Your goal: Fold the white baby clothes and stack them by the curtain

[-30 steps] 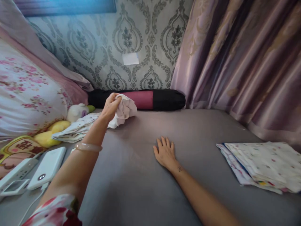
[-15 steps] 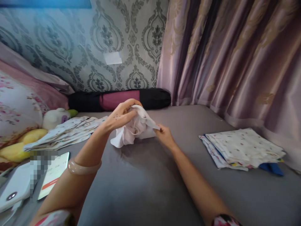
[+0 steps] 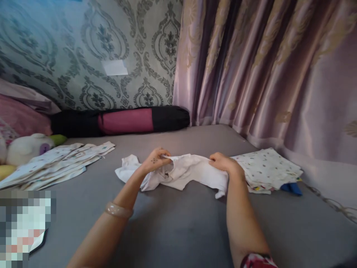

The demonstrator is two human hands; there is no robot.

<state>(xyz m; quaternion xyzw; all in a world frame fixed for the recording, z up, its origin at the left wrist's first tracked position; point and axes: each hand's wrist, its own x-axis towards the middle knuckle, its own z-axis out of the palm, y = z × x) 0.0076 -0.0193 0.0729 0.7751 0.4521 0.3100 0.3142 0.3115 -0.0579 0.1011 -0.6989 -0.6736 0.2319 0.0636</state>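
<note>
A small white garment (image 3: 195, 172) lies crumpled and partly spread across the grey bed sheet (image 3: 167, 223); its exact kind I cannot make out. Its upper edge is pinched near the neck-like opening by my left hand (image 3: 156, 160), which wears a bangle on the wrist. Farther right along the same edge, my right hand (image 3: 226, 163) grips the cloth between thumb and fingers. The cloth droops below both hands, with loose ends touching the sheet on either side.
Folded printed cloths (image 3: 267, 169) are stacked at the right. Several more printed cloths (image 3: 55, 163) lie at the left beside a plush toy (image 3: 28, 147). A long black and maroon bag (image 3: 125, 121) rests along the wall. Bottom left is a phone (image 3: 39, 240), partly blurred.
The white garment has gone from a bunched heap to a wider spread. My hands have moved apart and lower, the right one shifting right. The view has turned rightward.
</note>
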